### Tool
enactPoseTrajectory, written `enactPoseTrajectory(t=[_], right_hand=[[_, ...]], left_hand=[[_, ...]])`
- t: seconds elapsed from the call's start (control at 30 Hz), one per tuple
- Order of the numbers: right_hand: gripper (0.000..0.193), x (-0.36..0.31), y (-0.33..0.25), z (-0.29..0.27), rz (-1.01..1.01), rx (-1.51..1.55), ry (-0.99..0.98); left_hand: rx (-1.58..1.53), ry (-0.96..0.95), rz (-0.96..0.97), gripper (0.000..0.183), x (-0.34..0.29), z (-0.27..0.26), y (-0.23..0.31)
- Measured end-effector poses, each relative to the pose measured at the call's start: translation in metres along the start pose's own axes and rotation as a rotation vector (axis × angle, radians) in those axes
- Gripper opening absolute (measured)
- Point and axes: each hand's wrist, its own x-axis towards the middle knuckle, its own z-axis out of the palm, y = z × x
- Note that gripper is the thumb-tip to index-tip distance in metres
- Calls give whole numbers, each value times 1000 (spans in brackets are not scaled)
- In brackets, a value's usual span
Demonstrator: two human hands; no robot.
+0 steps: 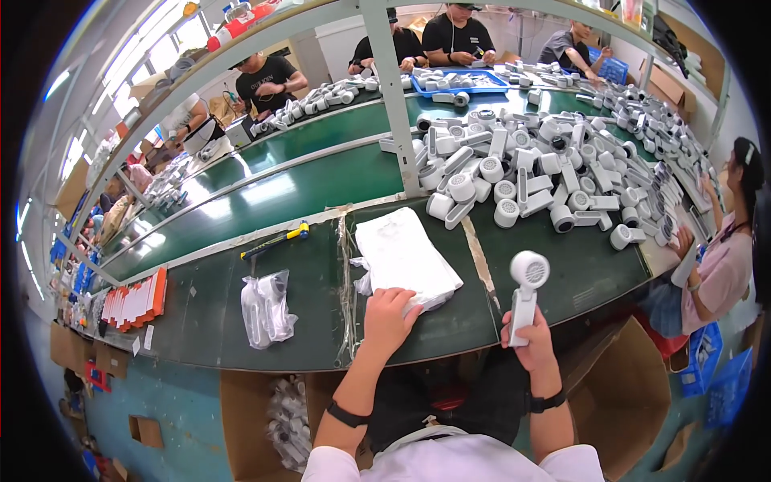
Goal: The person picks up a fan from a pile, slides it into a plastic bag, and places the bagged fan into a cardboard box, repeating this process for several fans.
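Observation:
My right hand point(530, 341) grips a white handheld fan point(524, 301) by its handle. The fan stands upright, its round grilled head at the top and turned toward me. On the bench's near side, a stack of thin white plastic bags point(409, 253) lies flat. My left hand point(390, 321) is at the stack's near left corner, thumb and bent fingers closed on the edge of a bag. Left of the stack lie a few fans point(268, 309) wrapped in clear bags. A hammer point(275, 239) with a yellow and black handle rests beyond them.
A large heap of loose white fans point(554, 161) covers the right of the green bench point(578, 281). A metal post point(389, 96) rises ahead. Orange and white boxes point(136, 301) stand at left. Open cartons point(618, 386) flank me below. Co-workers sit across and at right.

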Motion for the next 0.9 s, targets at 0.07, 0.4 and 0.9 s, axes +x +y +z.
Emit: enactPoseTrajectory(t=[0.07,0.4,0.9], right_hand=[[64,-6,8,5,67,38,29],[49,-7,15,21,97,-63,8],[49,-14,22,46,106,-101,-27]], left_hand=[[77,-47,-40,23,5,3,1],[22,5,-159,21,13,4,-5],[25,-147,-168,12,13,2,-18]])
